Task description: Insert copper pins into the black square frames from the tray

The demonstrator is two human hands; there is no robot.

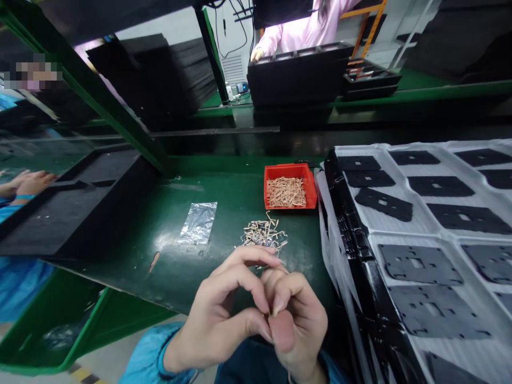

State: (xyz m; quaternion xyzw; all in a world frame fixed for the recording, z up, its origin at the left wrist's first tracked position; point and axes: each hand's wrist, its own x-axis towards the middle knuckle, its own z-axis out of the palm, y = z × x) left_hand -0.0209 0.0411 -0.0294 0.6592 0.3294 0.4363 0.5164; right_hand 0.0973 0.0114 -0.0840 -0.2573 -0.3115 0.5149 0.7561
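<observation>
Both hands meet above the front edge of the green table, fingertips together. My left hand (pixel 228 309) is closed in a pinch, its thumb and index fingertip against the right hand's fingers. My right hand (pixel 306 314) is closed too, thumb and fingers pressed together. Whatever lies between the fingertips is too small and too covered to name. Just beyond the fingers is a loose pile of small tan and dark strips (pixel 262 233). Behind that pile stands a red bin (pixel 311 188) holding many thin tan strips (pixel 286 193).
A clear plastic bag (pixel 199 223) lies on the green table (pixel 228 184). At right, a white compartmented tray (pixel 426 226) holds several dark flat plates (pixel 420 264). Black trays (pixel 80 205) and a green bin (pixel 76 341) are at left. Co-workers' hands show at left (pixel 34 184) and across the bench.
</observation>
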